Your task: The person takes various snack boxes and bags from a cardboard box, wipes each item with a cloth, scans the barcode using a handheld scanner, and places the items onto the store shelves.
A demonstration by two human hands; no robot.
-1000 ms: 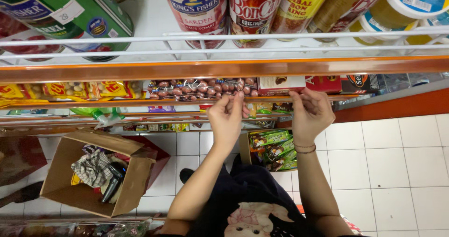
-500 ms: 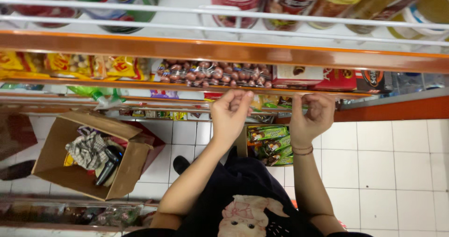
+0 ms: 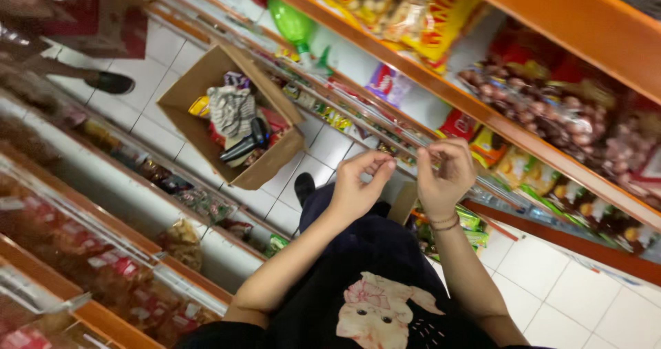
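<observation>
Bags of brown nuts (image 3: 551,108) are stacked on the orange shelf up and right of the fingers (image 3: 441,157), yellow packets (image 3: 420,12) farther up. Green packets (image 3: 468,218) lie just below the fingers. An open cardboard box (image 3: 234,115) is seen well to their left.

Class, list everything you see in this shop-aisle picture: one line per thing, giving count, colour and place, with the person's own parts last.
cardboard box: one, brown, open on the floor, holding mixed packets
floor tiles: many, white, along the aisle
shelf edge: one, orange, upper right
bags of round brown snacks: several, clear, on that shelf
yellow packets: several, top centre
green bottle: one, behind the box
shoe: one, black, another person's, far left
dark apron: one, with a pink animal picture
left hand: raised, fingers pinched
right hand: raised, bracelet on its wrist
</observation>
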